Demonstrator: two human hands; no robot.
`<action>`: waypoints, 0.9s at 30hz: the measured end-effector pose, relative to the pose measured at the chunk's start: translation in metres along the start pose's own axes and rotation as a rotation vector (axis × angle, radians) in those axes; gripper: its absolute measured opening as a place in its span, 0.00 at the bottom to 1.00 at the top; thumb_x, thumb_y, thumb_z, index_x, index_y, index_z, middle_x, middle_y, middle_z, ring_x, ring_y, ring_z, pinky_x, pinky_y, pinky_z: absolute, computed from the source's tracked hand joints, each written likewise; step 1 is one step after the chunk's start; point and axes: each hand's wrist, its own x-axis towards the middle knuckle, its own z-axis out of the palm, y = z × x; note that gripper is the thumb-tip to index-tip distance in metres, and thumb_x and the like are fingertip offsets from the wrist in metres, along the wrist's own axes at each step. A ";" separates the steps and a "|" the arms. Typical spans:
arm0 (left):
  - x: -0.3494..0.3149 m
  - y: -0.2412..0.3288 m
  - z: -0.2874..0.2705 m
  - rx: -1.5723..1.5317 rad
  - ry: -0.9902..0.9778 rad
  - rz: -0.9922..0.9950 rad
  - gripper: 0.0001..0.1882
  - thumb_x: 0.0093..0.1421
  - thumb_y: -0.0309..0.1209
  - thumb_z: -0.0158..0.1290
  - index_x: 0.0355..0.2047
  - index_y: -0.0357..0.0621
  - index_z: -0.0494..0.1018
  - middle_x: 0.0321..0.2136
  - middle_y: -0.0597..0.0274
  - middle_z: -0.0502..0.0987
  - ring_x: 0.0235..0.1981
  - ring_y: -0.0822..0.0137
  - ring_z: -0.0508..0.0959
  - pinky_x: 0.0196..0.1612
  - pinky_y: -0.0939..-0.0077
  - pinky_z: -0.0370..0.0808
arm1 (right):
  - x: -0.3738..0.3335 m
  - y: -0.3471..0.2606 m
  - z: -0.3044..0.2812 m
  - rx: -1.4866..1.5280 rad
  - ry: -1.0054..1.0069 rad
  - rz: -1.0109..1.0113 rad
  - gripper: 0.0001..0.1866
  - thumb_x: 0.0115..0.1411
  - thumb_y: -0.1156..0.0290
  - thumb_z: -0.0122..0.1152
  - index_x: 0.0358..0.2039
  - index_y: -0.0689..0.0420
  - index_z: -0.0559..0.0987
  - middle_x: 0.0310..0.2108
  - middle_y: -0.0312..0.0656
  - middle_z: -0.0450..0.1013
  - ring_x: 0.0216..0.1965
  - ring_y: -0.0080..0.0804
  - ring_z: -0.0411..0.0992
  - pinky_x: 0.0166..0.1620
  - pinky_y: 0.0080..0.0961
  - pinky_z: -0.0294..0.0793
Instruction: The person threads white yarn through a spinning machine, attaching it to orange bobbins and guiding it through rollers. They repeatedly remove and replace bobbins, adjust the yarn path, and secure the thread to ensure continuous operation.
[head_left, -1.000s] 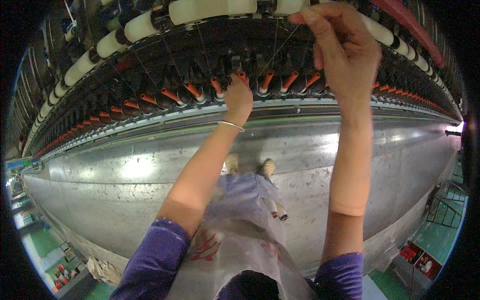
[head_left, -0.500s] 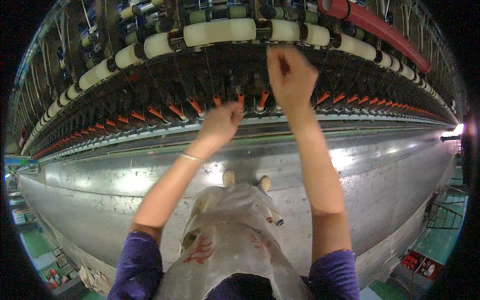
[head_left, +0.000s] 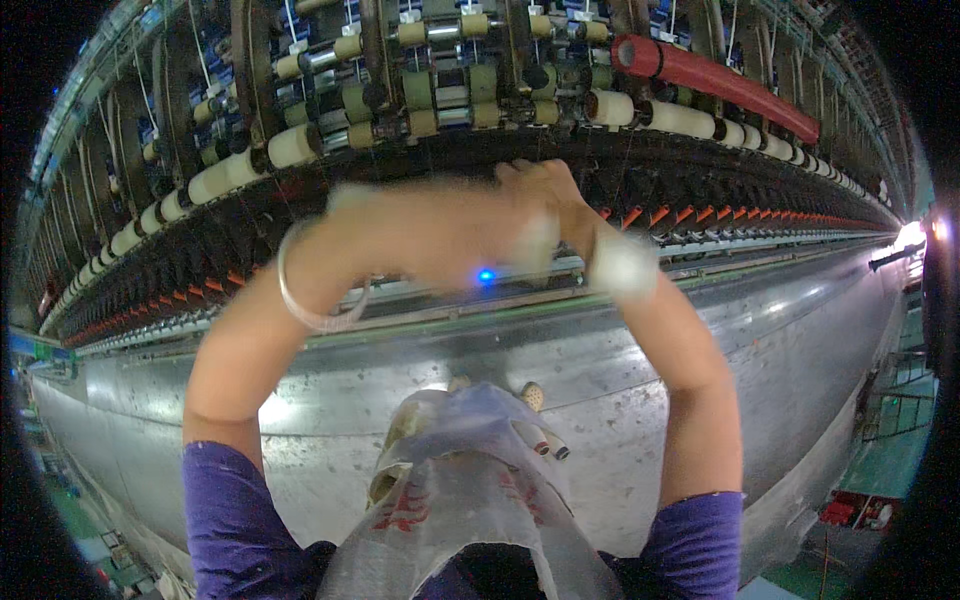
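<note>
My left hand (head_left: 440, 235) reaches across to the right in front of the spinning machine, its fingers smeared by motion. Beside those fingers is a blurred whitish cylindrical piece (head_left: 540, 240). Another whitish blurred piece (head_left: 625, 265) lies across my right wrist; whether the two belong together, I cannot tell. My right hand (head_left: 550, 190) is just below the roller row, fingers curled, and what they hold is hidden. Greenish rollers (head_left: 484, 98) show above my hands, between the cream rollers (head_left: 292, 147) on the left and another cream roller (head_left: 610, 107) on the right.
A red tube (head_left: 715, 88) lies along the machine's upper right. Orange-red bobbin tubes (head_left: 683, 214) stand in a row below the rollers. A small blue light (head_left: 485, 276) glows under my left hand. Two small tubes (head_left: 550, 443) stick out of my translucent apron (head_left: 450, 490).
Two cream rollers have left the row above my hands, baring greenish ones. My right hand has come down, and my left hand has moved up and across. The view has shifted.
</note>
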 end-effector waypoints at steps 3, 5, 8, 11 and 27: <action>-0.025 0.058 0.038 0.044 -0.045 0.158 0.15 0.45 0.24 0.47 0.36 0.35 0.63 0.33 0.48 0.68 0.36 0.52 0.70 0.40 0.61 0.67 | 0.024 -0.023 -0.045 -0.287 0.197 -0.263 0.13 0.48 0.72 0.50 0.37 0.54 0.72 0.25 0.41 0.71 0.25 0.35 0.73 0.24 0.28 0.71; -0.031 0.078 0.049 0.144 -0.100 0.199 0.15 0.46 0.25 0.47 0.36 0.34 0.63 0.34 0.48 0.68 0.38 0.52 0.70 0.42 0.62 0.66 | 0.049 -0.039 -0.070 -0.241 0.278 -0.232 0.12 0.47 0.72 0.52 0.35 0.54 0.75 0.29 0.43 0.71 0.32 0.36 0.72 0.31 0.30 0.72; -0.034 0.083 0.054 0.197 -0.168 0.193 0.15 0.47 0.25 0.46 0.37 0.33 0.63 0.35 0.47 0.68 0.39 0.52 0.70 0.44 0.63 0.66 | 0.077 -0.042 -0.096 -0.548 0.270 -0.070 0.10 0.47 0.72 0.54 0.32 0.56 0.77 0.38 0.48 0.68 0.43 0.41 0.68 0.45 0.37 0.66; -0.028 0.062 0.042 0.161 -0.178 0.097 0.17 0.45 0.23 0.46 0.38 0.32 0.63 0.36 0.45 0.70 0.40 0.51 0.71 0.41 0.62 0.68 | 0.089 -0.041 -0.102 -0.370 0.118 0.057 0.08 0.47 0.72 0.55 0.29 0.57 0.79 0.44 0.50 0.65 0.49 0.44 0.62 0.53 0.40 0.57; 0.048 -0.077 -0.009 1.022 1.061 -0.550 0.25 0.49 0.23 0.48 0.50 0.42 0.60 0.46 0.49 0.65 0.48 0.51 0.64 0.52 0.55 0.56 | -0.078 -0.016 -0.063 0.731 0.781 0.433 0.10 0.54 0.68 0.48 0.21 0.60 0.73 0.21 0.54 0.68 0.24 0.49 0.68 0.30 0.40 0.68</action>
